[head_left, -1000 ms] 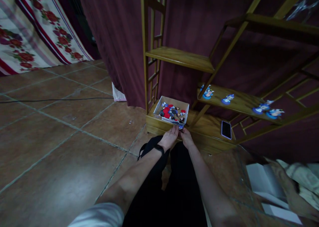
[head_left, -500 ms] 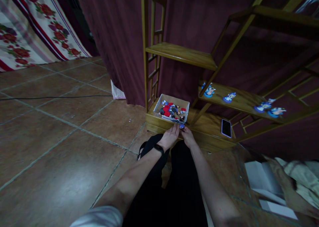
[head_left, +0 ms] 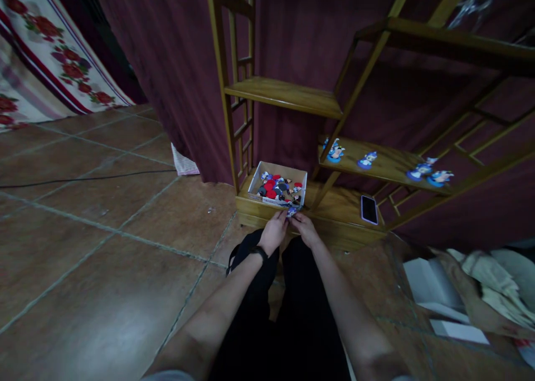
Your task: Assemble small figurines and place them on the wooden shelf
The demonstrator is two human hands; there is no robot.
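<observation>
Figurine, purplish, is pinched by both hands beside a rectangular box on a wooden base.

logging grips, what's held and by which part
A small purplish figurine, between the left hand and right hand; the gripped part is too small to tell.

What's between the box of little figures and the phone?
In the head view, a slanted wooden bar comes just past the box, then bare wooden ledge up to the phone.
</observation>
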